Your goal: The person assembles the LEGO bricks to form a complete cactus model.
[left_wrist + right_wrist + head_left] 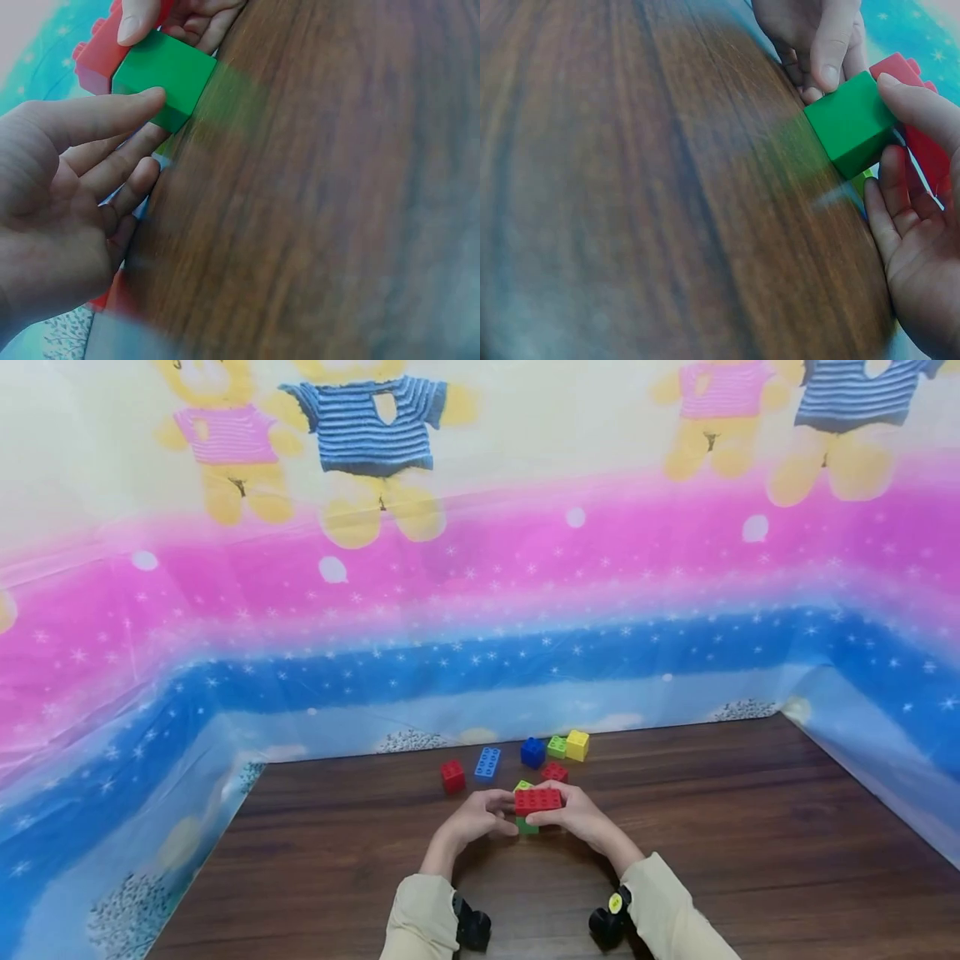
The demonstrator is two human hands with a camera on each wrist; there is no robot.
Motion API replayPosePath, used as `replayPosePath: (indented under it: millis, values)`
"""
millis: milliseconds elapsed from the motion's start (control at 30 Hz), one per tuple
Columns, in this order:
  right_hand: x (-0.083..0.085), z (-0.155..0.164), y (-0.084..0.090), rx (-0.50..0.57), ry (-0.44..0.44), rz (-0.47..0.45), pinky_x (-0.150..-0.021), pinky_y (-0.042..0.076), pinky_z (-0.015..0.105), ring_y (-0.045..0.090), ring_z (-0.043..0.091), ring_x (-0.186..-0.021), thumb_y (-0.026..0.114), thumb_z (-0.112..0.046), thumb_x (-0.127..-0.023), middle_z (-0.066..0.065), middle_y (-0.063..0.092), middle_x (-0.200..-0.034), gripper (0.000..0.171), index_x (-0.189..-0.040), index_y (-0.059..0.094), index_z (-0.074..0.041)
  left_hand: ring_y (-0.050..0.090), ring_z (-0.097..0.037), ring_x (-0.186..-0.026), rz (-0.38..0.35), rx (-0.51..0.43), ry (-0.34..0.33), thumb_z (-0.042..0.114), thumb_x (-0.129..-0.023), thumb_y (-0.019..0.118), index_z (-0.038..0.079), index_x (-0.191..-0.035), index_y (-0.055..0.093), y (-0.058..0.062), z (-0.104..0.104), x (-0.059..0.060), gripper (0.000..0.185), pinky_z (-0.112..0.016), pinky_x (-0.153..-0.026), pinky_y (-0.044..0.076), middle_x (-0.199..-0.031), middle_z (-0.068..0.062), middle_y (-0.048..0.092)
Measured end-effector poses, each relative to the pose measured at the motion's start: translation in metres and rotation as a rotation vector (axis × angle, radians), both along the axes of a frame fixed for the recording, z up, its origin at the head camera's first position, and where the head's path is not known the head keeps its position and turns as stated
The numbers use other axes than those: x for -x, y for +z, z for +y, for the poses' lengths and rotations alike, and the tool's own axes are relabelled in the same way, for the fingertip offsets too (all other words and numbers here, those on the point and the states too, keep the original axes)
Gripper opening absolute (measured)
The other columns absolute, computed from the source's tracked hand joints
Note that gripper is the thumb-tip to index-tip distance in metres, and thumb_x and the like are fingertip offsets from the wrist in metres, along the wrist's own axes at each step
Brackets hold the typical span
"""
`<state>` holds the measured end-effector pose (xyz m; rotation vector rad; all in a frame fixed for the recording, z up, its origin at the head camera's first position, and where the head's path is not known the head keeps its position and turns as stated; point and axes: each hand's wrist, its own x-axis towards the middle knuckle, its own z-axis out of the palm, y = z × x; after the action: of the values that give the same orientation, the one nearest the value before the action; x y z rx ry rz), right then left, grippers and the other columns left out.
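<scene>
A red building brick (537, 800) with studs sits against the top of a green block (527, 827), in front of the person. My right hand (581, 817) holds the red brick, its thumb across the near side. From the other side, my left hand (476, 818) pinches the green block; its thumb lies on the block's face (169, 71) in the left wrist view. In the right wrist view the green block (851, 124) stands at the table surface between both hands. Whether the two bricks are fully joined I cannot tell.
Behind the hands lie a red block (453, 776), a light-blue brick (487, 762), a dark-blue block (532, 752), a lime brick (557, 746), a yellow block (577, 745) and another red brick (555, 772). A lime piece (522, 786) shows just behind the held brick. A printed curtain borders the brown table (337, 860).
</scene>
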<state>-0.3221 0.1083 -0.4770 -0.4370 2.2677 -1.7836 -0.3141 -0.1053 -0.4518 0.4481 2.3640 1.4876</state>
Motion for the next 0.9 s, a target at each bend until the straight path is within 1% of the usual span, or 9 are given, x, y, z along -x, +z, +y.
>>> replayPosePath:
  millis: [100,233,300,433,500,567,700,800,900]
  values:
    - [0.000,0.000,0.000,-0.010,-0.003,-0.001,-0.086,0.048,0.029,0.058,0.015,-0.097,0.076,-0.025,-0.084,0.010,0.066,-0.118,0.049,-0.125,0.058,-0.004,0.055,-0.023,-0.100,0.001,-0.015,0.002,0.004,-0.081,0.070,0.002,-0.128,0.060,0.001,0.000,0.000,0.047,-0.040,-0.088,0.050,-0.128,-0.018,0.064]
    - [0.000,0.001,0.000,-0.002,0.000,-0.002,-0.086,0.048,0.029,0.059,0.015,-0.097,0.076,-0.024,-0.084,0.010,0.067,-0.116,0.049,-0.125,0.058,-0.004,0.062,-0.028,-0.105,0.015,-0.042,0.020,-0.002,-0.083,0.062,-0.001,-0.125,0.061,0.005,0.001,0.002,0.042,-0.041,-0.090,0.053,-0.123,-0.020,0.066]
    - [0.000,0.001,0.000,-0.003,0.002,-0.002,-0.086,0.048,0.029,0.059,0.015,-0.096,0.075,-0.024,-0.085,0.009,0.067,-0.115,0.049,-0.125,0.058,-0.004,0.064,-0.030,-0.107,0.018,-0.052,0.057,0.000,-0.087,0.059,-0.002,-0.124,0.061,0.008,0.001,0.004,0.037,-0.045,-0.094,0.053,-0.120,-0.021,0.067]
    - [0.000,0.000,-0.001,0.000,0.011,0.003,-0.085,0.049,0.029,0.059,0.014,-0.094,0.075,-0.024,-0.085,0.007,0.068,-0.112,0.048,-0.125,0.058,-0.004,0.067,-0.031,-0.103,-0.009,-0.086,0.161,0.014,-0.094,0.060,-0.001,-0.123,0.062,0.016,0.004,0.011,0.032,-0.045,-0.095,0.052,-0.114,-0.020,0.069]
    - [0.000,0.001,-0.001,0.004,0.012,0.007,-0.085,0.049,0.030,0.060,0.015,-0.093,0.074,-0.024,-0.085,0.006,0.069,-0.110,0.047,-0.125,0.058,-0.004,0.068,-0.032,-0.101,-0.020,-0.109,0.191,0.018,-0.095,0.061,-0.001,-0.123,0.062,0.020,0.008,0.016,0.034,-0.045,-0.094,0.052,-0.114,-0.021,0.069]
    - [-0.001,0.000,-0.002,0.007,0.015,0.005,-0.085,0.049,0.030,0.060,0.014,-0.093,0.075,-0.024,-0.085,0.006,0.069,-0.110,0.046,-0.124,0.058,-0.005,0.067,-0.033,-0.104,-0.027,-0.120,0.202,0.020,-0.095,0.062,-0.001,-0.124,0.062,0.023,0.011,0.018,0.036,-0.047,-0.097,0.051,-0.116,-0.021,0.068]
    - [-0.003,0.000,-0.002,0.008,0.026,-0.005,-0.085,0.050,0.029,0.061,0.014,-0.093,0.074,-0.024,-0.086,0.005,0.070,-0.109,0.046,-0.125,0.058,-0.005,0.065,-0.034,-0.109,-0.035,-0.110,0.191,0.021,-0.095,0.062,0.000,-0.124,0.062,0.028,0.019,0.024,0.036,-0.049,-0.099,0.050,-0.120,-0.019,0.067]
    - [-0.003,-0.001,-0.001,0.014,0.020,-0.009,-0.085,0.051,0.029,0.061,0.014,-0.092,0.073,-0.023,-0.087,0.005,0.070,-0.109,0.046,-0.125,0.058,-0.005,0.062,-0.034,-0.115,-0.017,-0.075,0.134,0.021,-0.096,0.060,0.002,-0.127,0.061,0.030,0.025,0.032,0.036,-0.049,-0.101,0.049,-0.125,-0.018,0.066]
    - [-0.002,-0.002,0.000,0.017,0.013,-0.011,-0.085,0.051,0.028,0.062,0.014,-0.092,0.073,-0.023,-0.086,0.005,0.070,-0.109,0.046,-0.125,0.058,-0.005,0.058,-0.035,-0.122,0.031,0.004,0.064,0.017,-0.098,0.055,0.003,-0.133,0.058,0.033,0.030,0.039,0.037,-0.049,-0.104,0.047,-0.132,-0.017,0.062]
